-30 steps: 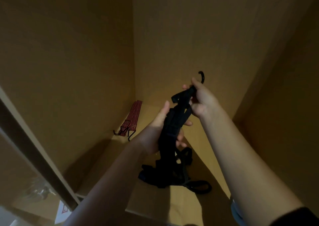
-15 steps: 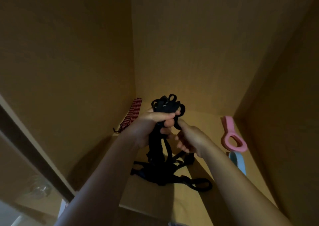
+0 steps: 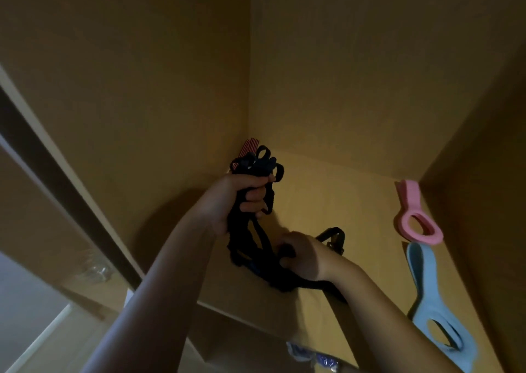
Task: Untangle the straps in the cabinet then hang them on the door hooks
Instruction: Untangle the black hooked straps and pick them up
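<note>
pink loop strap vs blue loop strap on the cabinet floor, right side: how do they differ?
Place: the pink flat loop strap lies near the rear corner; the pale blue flat loop strap lies nearer the front. Size: the blue looks longer than the pink, though it is closer to the camera. Shared: both lie flat on the cabinet floor along the right wall, looped ends toward the front.

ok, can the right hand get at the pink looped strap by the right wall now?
Probably, once freed: bare cabinet floor lies between right hand and pink looped strap, but the hand grips the black strap tangle.
</note>
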